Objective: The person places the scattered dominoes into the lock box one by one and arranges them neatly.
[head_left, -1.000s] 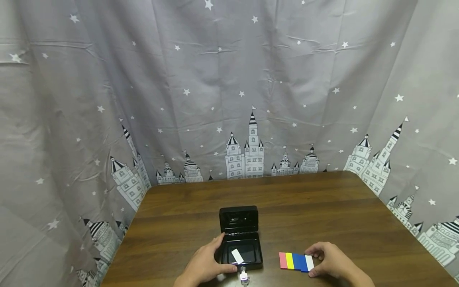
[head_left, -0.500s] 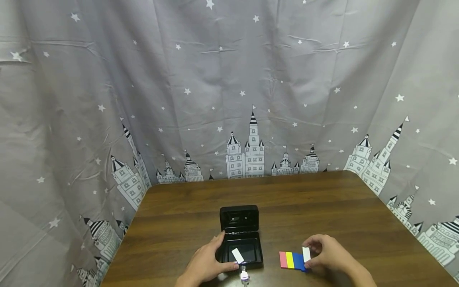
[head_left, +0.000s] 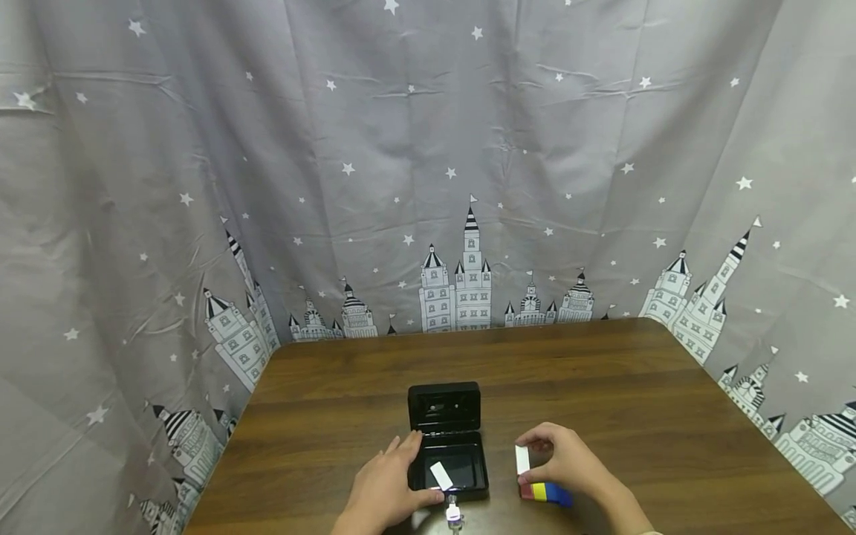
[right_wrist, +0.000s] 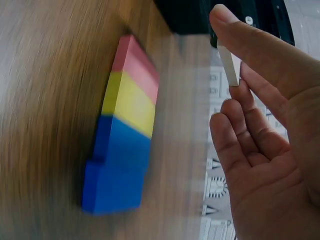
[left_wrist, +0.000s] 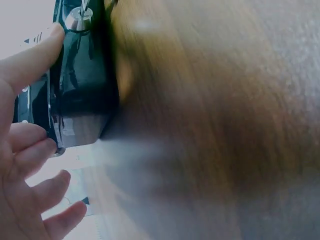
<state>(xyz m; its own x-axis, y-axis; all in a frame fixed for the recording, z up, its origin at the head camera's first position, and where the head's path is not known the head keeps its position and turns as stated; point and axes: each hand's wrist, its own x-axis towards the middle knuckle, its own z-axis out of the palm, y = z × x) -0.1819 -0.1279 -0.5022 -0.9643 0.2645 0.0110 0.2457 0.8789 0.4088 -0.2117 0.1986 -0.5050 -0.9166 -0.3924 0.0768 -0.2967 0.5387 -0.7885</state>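
My left hand (head_left: 383,479) holds a small black metal lockbox (head_left: 445,403) by its left side, thumb at the front edge. The lid stands up, and one white block (head_left: 441,475) lies inside. A key (head_left: 454,513) hangs from the lock (left_wrist: 80,20) at the front. To the right of the box, my right hand (head_left: 567,462) pinches another white block (right_wrist: 230,66) between thumb and fingers, above the table. Below that hand is a row of flat blocks: pink (right_wrist: 137,67), yellow (right_wrist: 131,104) and two blue (right_wrist: 125,145), one of them slightly offset.
The brown wooden table (head_left: 334,386) reaches back to a grey curtain (head_left: 374,148) printed with stars and castles. The curtain also hangs along the left and right sides.
My right hand has lifted the white block from the right end of the row and carried it left, over the pink end. The left hand stays on the box.
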